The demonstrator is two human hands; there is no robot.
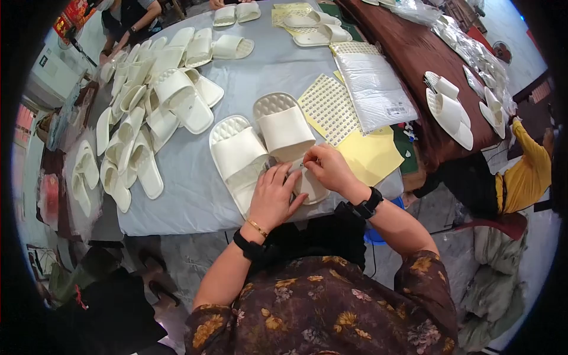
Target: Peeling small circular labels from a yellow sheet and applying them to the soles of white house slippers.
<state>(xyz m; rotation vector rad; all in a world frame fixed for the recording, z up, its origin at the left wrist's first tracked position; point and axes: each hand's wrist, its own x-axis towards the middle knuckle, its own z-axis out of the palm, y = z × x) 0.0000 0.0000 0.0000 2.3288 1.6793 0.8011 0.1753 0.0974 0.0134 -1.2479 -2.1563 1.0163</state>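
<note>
A heap of cream slippers point(177, 89) is noted on the counter point(177, 216). Nearer the middle, a separate pair point(236, 149) is partly covered by the left hand point(274, 192), its grip loosely spread. Over that pair's right slipper point(288, 131), the right hand's point(326, 168) grip is narrowed; any held item cannot be determined. A sticker sheet point(329, 107) is placed beyond.
</note>
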